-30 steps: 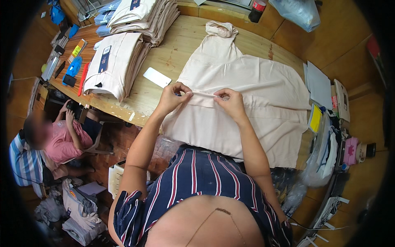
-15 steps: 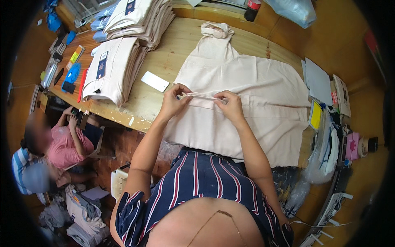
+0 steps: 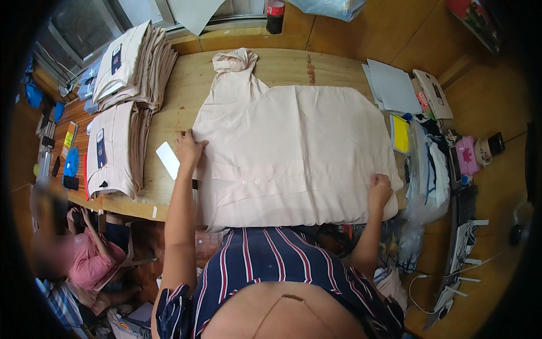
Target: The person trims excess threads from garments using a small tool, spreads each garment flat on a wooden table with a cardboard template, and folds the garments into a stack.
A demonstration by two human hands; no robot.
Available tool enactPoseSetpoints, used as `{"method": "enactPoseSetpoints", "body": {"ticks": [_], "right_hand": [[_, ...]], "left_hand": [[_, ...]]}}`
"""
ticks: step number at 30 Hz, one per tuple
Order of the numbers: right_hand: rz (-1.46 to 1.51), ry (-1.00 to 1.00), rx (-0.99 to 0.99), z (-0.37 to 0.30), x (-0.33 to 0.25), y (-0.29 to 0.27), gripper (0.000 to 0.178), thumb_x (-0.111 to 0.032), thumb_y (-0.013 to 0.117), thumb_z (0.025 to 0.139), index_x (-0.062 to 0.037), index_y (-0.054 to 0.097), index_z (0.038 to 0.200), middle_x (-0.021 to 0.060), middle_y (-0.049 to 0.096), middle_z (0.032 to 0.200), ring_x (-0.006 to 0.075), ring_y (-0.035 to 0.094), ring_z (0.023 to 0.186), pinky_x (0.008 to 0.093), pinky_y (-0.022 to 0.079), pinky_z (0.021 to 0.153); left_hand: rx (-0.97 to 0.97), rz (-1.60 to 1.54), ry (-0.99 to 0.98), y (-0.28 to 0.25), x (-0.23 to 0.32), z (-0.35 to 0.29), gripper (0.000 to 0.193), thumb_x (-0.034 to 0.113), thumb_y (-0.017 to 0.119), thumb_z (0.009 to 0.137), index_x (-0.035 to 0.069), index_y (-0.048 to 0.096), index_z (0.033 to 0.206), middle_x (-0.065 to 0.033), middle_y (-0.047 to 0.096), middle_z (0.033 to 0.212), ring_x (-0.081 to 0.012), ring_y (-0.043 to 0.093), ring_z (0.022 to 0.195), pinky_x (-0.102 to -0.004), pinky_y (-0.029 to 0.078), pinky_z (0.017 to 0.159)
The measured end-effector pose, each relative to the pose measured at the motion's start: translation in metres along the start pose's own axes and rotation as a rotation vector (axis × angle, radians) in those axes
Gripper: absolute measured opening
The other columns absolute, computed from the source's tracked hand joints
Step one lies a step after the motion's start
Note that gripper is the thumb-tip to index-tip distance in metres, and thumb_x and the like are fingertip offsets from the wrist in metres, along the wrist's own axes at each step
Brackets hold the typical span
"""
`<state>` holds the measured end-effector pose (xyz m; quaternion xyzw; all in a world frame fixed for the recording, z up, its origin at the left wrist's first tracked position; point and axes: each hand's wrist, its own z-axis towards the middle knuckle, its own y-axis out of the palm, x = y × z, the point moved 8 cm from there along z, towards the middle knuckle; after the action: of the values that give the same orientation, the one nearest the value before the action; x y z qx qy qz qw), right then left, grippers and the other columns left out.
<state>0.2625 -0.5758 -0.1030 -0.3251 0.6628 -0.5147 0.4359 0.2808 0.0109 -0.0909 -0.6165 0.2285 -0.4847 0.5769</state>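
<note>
A pale beige shirt [image 3: 305, 135] lies spread over the wooden table in front of me, its button strip running crosswise on the near side. One sleeve points away from me and ends in a bunched roll at the far left. My left hand [image 3: 191, 150] rests at the shirt's left edge, thumb and fingers apart. At the right end, near the hem, my right hand [image 3: 379, 191] has its fingers curled closed on the cloth. Just left of my left hand lies a white phone-like slab [image 3: 167, 160].
Two stacks of folded beige garments, a near one [image 3: 113, 152] and a far one [image 3: 132, 70], stand left. Papers [image 3: 389, 85], a yellow packet [image 3: 400, 134] and plastic-wrapped cloth [image 3: 420, 169] line the right. A dark bottle [image 3: 275, 18] stands at the back. A person in pink [image 3: 96, 257] sits lower left.
My hands have let go of the fold they pinched together at the shirt's middle and moved apart to its left and right ends. The cloth now lies flatter. The view has shifted.
</note>
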Motion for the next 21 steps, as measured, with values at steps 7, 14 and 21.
{"method": "enactPoseSetpoints", "body": {"ticks": [7,14,21], "right_hand": [[-0.088,0.032,0.516,0.123,0.000,-0.013,0.039,-0.039,0.050,0.080,-0.0071,0.056,0.102,0.0135,0.058,0.090,0.0289,0.055,0.085,0.0420,0.042,0.076],[0.236,-0.011,-0.095,0.143,-0.046,0.016,0.048,-0.036,0.065,0.067,0.0014,0.056,0.096,0.0175,0.059,0.094,0.0302,0.057,0.088,0.0385,0.045,0.076],[1.901,-0.674,-0.423,0.078,-0.087,-0.192,0.049,-0.031,0.049,0.082,0.0048,0.042,0.114,0.0184,0.048,0.113,0.0306,0.049,0.103,0.0391,0.040,0.088]], "left_hand": [[-0.129,-0.109,0.010,0.020,0.019,0.058,0.045,0.031,0.070,0.064,-0.002,0.058,0.092,-0.0186,0.060,0.080,-0.0299,0.058,0.079,-0.0367,0.044,0.070],[-0.761,-0.037,-0.064,0.005,-0.021,0.040,0.036,0.033,0.063,0.071,0.001,0.060,0.085,-0.0066,0.058,0.061,-0.0165,0.053,0.056,-0.0281,0.041,0.050],[-0.721,-1.661,0.365,-0.225,0.016,0.037,0.030,0.022,0.050,0.084,-0.004,0.049,0.100,-0.0114,0.055,0.081,-0.0032,0.041,0.031,-0.0144,0.037,0.031]]}}
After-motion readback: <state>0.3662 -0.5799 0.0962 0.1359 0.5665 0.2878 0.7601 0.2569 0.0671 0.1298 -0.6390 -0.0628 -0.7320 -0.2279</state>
